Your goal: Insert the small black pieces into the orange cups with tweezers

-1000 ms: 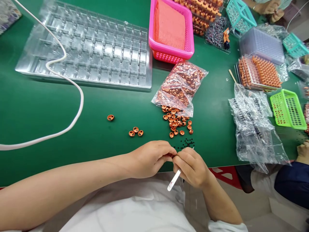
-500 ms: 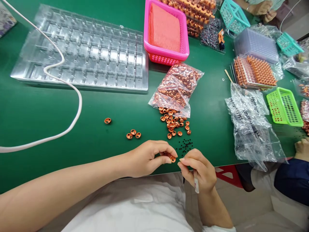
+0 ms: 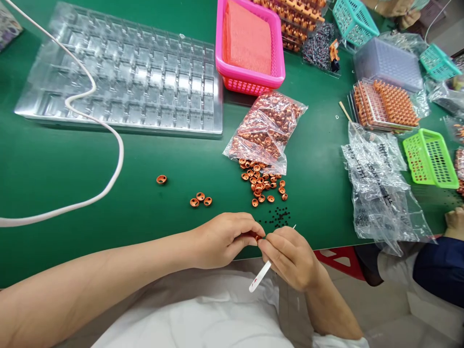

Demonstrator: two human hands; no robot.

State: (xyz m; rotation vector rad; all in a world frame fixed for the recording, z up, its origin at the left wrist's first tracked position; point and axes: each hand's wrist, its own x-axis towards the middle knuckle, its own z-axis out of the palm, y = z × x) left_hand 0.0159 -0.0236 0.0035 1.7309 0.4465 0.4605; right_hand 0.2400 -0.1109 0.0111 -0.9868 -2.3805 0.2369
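Note:
My left hand (image 3: 228, 238) pinches a small copper-coloured cup-shaped piece (image 3: 258, 238) between thumb and forefinger, close to the table's near edge. Against it lie the fingertips of my right hand (image 3: 290, 253), which is closed around a slim white stick-like tool (image 3: 261, 276). The tool's flat end points down toward my lap and its thin tip shows above the knuckles. Whether the right fingertips also pinch something tiny is hidden. Just beyond the hands are scattered tiny black bits (image 3: 279, 216) and a loose pile of copper-coloured cups (image 3: 259, 186). Several more cups (image 3: 200, 196) lie farther left.
A clear bag of cups (image 3: 266, 128) lies behind the pile. Farther back are a pink basket (image 3: 250, 87) and clear plastic trays (image 3: 145, 77), crossed by a white cable (image 3: 118, 145). Plastic bags (image 3: 380, 188) and a green basket (image 3: 431, 159) are at right, near another person's hand (image 3: 455, 222).
My right hand has moved left and its fingertips now meet the cup in my left hand. The white tool has swung, its flat end now pointing down-left. The left hand has barely moved.

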